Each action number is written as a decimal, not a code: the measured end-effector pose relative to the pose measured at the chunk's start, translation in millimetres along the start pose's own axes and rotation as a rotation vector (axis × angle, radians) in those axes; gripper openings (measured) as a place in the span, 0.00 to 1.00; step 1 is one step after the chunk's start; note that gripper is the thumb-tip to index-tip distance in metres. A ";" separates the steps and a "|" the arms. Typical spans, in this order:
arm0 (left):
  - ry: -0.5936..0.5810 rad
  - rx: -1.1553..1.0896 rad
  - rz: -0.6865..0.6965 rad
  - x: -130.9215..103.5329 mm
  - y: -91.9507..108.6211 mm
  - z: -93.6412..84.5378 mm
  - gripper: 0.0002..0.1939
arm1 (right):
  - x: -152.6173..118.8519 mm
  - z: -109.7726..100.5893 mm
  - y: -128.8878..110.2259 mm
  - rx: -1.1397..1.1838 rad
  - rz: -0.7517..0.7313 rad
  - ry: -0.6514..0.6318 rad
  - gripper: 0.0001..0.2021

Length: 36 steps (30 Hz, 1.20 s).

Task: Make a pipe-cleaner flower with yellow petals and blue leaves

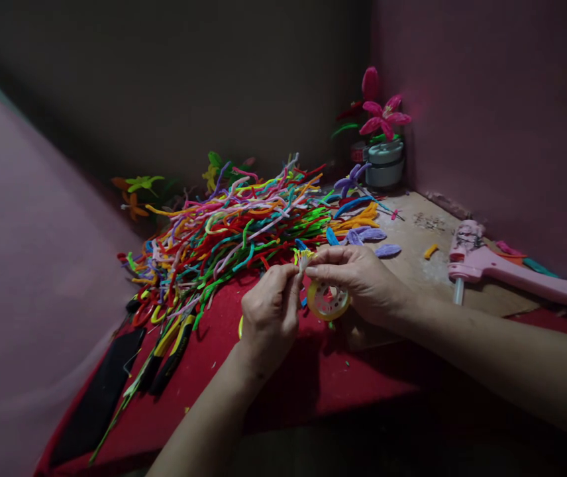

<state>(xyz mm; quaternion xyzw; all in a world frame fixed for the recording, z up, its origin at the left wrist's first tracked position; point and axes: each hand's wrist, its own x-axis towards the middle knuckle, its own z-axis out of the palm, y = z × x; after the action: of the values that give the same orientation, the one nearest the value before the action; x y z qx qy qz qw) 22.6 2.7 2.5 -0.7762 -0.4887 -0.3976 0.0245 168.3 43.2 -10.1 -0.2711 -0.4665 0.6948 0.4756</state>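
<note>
My left hand (273, 301) is closed, thumb and fingers pinching the lower end of a small white bundle with yellow tips (304, 260). From the other side, the thumb and forefinger of my right hand (365, 275) meet at the same bundle, just under its yellow top. A roll of clear yellowish tape (329, 302) hangs below my right hand; whether the fingers or a strip of tape carries it, I cannot tell. Behind both hands lies a big heap of coloured pipe cleaners (248, 222). Part of a yellow object (240, 327) peeks out beside my left hand.
Yellow-black pliers (177, 354) and a black flat object (97, 397) lie left on the red cloth (333, 391). A pink glue gun (516, 268) rests on the board (407, 291) at right. Purple petals (365, 235) and a potted pink flower (385, 119) stand behind.
</note>
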 end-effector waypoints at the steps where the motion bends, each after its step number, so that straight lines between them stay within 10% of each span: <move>1: -0.015 -0.087 -0.080 0.5 1.8 -1.2 0.04 | -0.4 -0.2 -0.1 -0.005 -0.010 -0.012 0.05; 7: -0.095 -0.556 -0.549 4.7 12.5 -7.2 0.05 | -1.0 0.7 1.2 0.087 0.015 -0.081 0.04; 19: -0.056 -0.677 -0.580 4.3 10.8 -9.2 0.04 | 2.2 -3.7 5.6 0.118 0.044 -0.244 0.10; 36: -0.090 -0.721 -0.663 5.4 16.1 -11.9 0.06 | 1.8 -5.6 0.1 0.029 -0.056 -0.117 0.05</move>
<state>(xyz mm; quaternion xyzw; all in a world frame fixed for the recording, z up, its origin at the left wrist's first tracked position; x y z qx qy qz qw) 29.2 -6.8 19.8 -0.5542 -0.5413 -0.4938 -0.3950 172.1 47.0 -12.4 -0.2101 -0.4907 0.7026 0.4706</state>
